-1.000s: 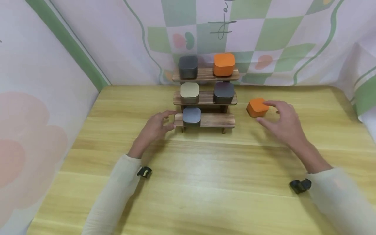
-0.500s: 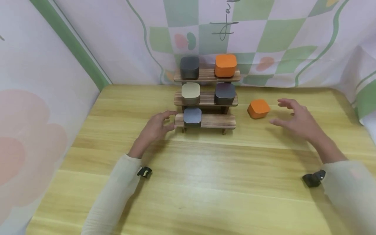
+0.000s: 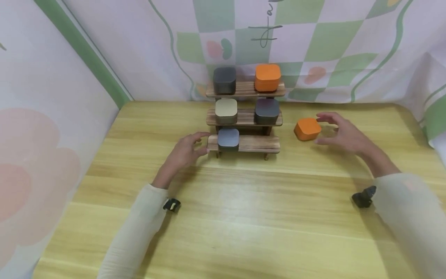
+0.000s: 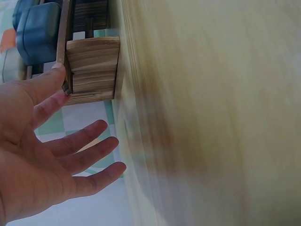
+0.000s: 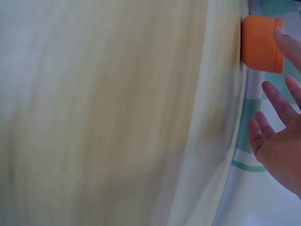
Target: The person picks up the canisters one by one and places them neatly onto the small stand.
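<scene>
My left hand point(image 3: 184, 152) pinches the left end of the lowest shelf of a three-tier wooden display stand point(image 3: 259, 143) between thumb and index finger. In the left wrist view its other fingers point(image 4: 89, 162) spread loosely. On that shelf sits a tin with a blue-grey lid point(image 3: 228, 138). My right hand point(image 3: 348, 135) is beside an orange tin point(image 3: 307, 129) on the table, right of the stand. Its thumb and index finger are spread, fingertips right at the tin's right side. In the right wrist view the thumb overlaps the orange tin's lid point(image 5: 279, 56).
On the middle shelf stand a cream-lidded tin point(image 3: 226, 110) and a dark tin point(image 3: 266, 111). The top shelf bears a black tin point(image 3: 224, 80) and another orange tin point(image 3: 267, 77). A patterned cloth point(image 3: 334, 42) hangs behind the wooden table point(image 3: 230, 217).
My right hand drew back rightward from the orange tin, then came close to it again. My left hand has stayed at the stand's end.
</scene>
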### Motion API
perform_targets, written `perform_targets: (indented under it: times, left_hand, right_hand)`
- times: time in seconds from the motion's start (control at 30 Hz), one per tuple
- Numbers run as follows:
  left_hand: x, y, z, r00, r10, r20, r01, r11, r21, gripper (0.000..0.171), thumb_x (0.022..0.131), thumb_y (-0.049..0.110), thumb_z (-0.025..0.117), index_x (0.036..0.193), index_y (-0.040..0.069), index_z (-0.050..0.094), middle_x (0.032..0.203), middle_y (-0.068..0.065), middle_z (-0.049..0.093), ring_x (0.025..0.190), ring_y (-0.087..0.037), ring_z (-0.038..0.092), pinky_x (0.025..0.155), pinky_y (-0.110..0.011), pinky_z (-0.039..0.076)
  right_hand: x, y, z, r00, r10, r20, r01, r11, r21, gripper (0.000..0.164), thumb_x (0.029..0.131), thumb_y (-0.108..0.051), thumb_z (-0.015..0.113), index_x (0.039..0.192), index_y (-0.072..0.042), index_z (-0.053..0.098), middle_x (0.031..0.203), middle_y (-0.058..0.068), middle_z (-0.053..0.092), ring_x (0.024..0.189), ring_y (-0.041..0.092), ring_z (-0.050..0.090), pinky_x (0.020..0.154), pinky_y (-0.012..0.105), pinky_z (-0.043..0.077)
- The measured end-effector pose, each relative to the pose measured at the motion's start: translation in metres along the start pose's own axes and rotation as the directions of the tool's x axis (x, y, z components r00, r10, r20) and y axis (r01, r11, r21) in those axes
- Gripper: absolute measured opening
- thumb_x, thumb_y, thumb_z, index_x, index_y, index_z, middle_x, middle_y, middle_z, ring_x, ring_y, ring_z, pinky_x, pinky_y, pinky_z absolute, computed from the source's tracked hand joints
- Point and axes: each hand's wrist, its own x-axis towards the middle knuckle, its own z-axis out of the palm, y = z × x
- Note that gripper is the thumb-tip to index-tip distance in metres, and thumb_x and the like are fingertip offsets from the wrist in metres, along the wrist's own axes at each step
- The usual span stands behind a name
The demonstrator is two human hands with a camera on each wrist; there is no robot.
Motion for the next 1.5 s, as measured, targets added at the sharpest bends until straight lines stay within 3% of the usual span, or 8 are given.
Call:
perform_targets:
  times: [0.37, 0.63, 0.97, 1.1, 1.27, 1.5]
  left_hand:
    - [0.001, -0.002, 0.004, 1.000, 0.005, 0.000, -0.005, 1.000, 0.000, 0.053, 0.098, 0.021, 0.067, 0.148, 0.018, 0.049, 0.141, -0.019, 0.054, 0.128, -0.034, 0.051, 0.102, -0.053, 0.045]
    - [-0.001, 0.000, 0.002, 1.000, -0.014, 0.001, 0.014, 1.000, 0.002, 0.053, 0.098, 0.023, 0.067, 0.148, 0.021, 0.049, 0.143, -0.018, 0.052, 0.129, -0.033, 0.051, 0.102, -0.053, 0.045]
    - [-0.002, 0.000, 0.002, 1.000, -0.011, 0.002, 0.011, 1.000, 0.004, 0.053, 0.099, 0.023, 0.067, 0.149, 0.020, 0.049, 0.143, -0.018, 0.053, 0.129, -0.033, 0.051, 0.103, -0.053, 0.045]
    - [-0.001, 0.001, 0.001, 1.000, -0.016, 0.003, 0.016, 1.000, 0.007, 0.053, 0.099, 0.022, 0.067, 0.149, 0.020, 0.048, 0.143, -0.017, 0.052, 0.130, -0.033, 0.050, 0.103, -0.054, 0.044]
    - [-0.001, 0.002, 0.000, 1.000, -0.028, 0.003, 0.028, 0.999, 0.019, 0.053, 0.099, 0.022, 0.066, 0.148, 0.020, 0.049, 0.143, -0.017, 0.052, 0.130, -0.033, 0.050, 0.103, -0.053, 0.044]
    - [0.000, 0.000, -0.001, 1.000, -0.009, -0.006, 0.009, 1.000, 0.019, 0.053, 0.098, 0.022, 0.067, 0.148, 0.018, 0.049, 0.143, -0.018, 0.053, 0.129, -0.034, 0.051, 0.103, -0.054, 0.044]
  right_hand:
    - [0.004, -0.006, 0.008, 0.997, 0.075, 0.010, -0.075, 0.996, 0.041, 0.087, 0.085, -0.012, 0.082, 0.153, 0.001, 0.030, 0.152, 0.027, 0.033, 0.137, 0.050, 0.029, 0.111, 0.068, 0.022]
    - [0.006, -0.009, 0.014, 0.997, 0.068, -0.021, -0.069, 0.997, -0.038, 0.075, 0.085, -0.021, 0.083, 0.144, 0.002, 0.043, 0.144, 0.026, 0.044, 0.134, 0.046, 0.035, 0.107, 0.066, 0.028]
    - [0.002, -0.015, 0.019, 0.995, 0.100, -0.029, -0.101, 0.995, -0.024, 0.074, 0.085, -0.019, 0.083, 0.140, 0.006, 0.041, 0.138, 0.027, 0.044, 0.127, 0.043, 0.040, 0.105, 0.061, 0.034]
    - [0.000, -0.019, 0.021, 0.993, 0.086, -0.080, -0.090, 0.995, -0.048, 0.076, 0.084, -0.022, 0.084, 0.139, 0.006, 0.040, 0.136, 0.028, 0.046, 0.125, 0.044, 0.041, 0.103, 0.061, 0.034]
    - [-0.004, -0.030, 0.023, 0.989, 0.044, -0.141, -0.054, 0.996, -0.070, 0.077, 0.082, -0.025, 0.085, 0.137, 0.007, 0.042, 0.133, 0.028, 0.049, 0.125, 0.046, 0.041, 0.104, 0.064, 0.030]
    - [-0.015, -0.060, 0.028, 0.987, 0.030, -0.159, -0.049, 0.992, -0.118, 0.076, 0.081, -0.027, 0.086, 0.134, 0.009, 0.044, 0.130, 0.030, 0.050, 0.123, 0.048, 0.042, 0.104, 0.066, 0.028]
